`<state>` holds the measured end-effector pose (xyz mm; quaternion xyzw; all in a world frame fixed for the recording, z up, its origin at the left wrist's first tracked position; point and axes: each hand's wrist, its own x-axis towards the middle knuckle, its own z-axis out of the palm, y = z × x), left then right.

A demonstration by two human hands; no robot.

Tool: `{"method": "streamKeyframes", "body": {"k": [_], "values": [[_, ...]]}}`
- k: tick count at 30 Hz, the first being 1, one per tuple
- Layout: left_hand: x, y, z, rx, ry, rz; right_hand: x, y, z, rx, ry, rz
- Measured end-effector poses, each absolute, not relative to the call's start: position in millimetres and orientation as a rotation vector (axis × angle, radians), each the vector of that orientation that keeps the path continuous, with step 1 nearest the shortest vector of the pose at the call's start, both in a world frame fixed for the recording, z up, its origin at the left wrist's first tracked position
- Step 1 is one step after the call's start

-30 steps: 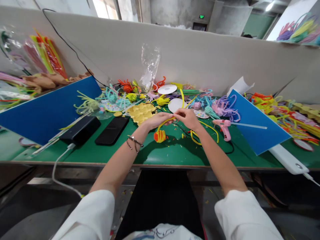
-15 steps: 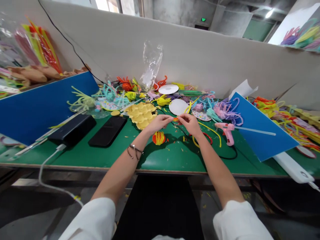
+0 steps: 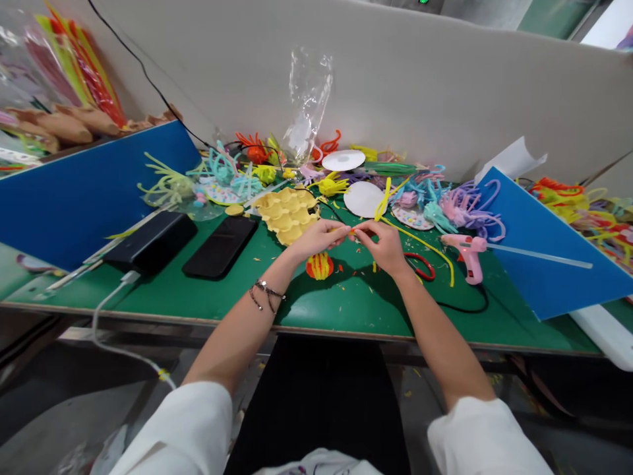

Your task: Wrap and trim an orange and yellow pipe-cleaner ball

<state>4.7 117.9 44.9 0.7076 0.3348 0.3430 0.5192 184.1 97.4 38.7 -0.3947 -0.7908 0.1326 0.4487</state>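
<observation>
My left hand (image 3: 320, 239) and my right hand (image 3: 384, 247) meet over the middle of the table, thumbs and fingertips pinched together. Between them shows a short orange piece of chenille stem (image 3: 352, 232), mostly covered by the fingers. Below my left hand, a round orange piece with yellow stripes (image 3: 319, 266) lies on the green table top. Yellow chenille stems (image 3: 382, 206) stick up just behind my right hand. A curved red chenille stem (image 3: 426, 265) rests to the right of that wrist. Small orange and yellow scraps are scattered beneath the hands.
A yellow egg-carton tray (image 3: 281, 214), phone (image 3: 220, 247) and black box (image 3: 152, 241) with a white cable are to the left. At right lies a pink glue gun (image 3: 469, 254) beside a blue panel (image 3: 548, 264). White discs (image 3: 364, 199) and colourful chenille shapes line the back.
The view has tilted downward and shifted slightly. Both hands stay together at the orange piece, their fingertips now closer and hiding more of it.
</observation>
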Motion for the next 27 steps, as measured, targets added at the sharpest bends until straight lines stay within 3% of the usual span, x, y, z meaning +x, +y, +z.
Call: {"method": "streamKeyframes", "body": {"k": [9, 17, 27], "values": [[3, 121, 41, 1.787, 0.856, 0.895, 193, 100, 31, -1.044, -2.030, 0.136], [1, 120, 42, 1.909, 0.936, 0.903, 197, 91, 40, -1.140, -2.028, -0.525], [0, 119, 45, 2.024, 0.945, 0.874, 198, 93, 40, -0.979, -2.198, -0.188]]}}
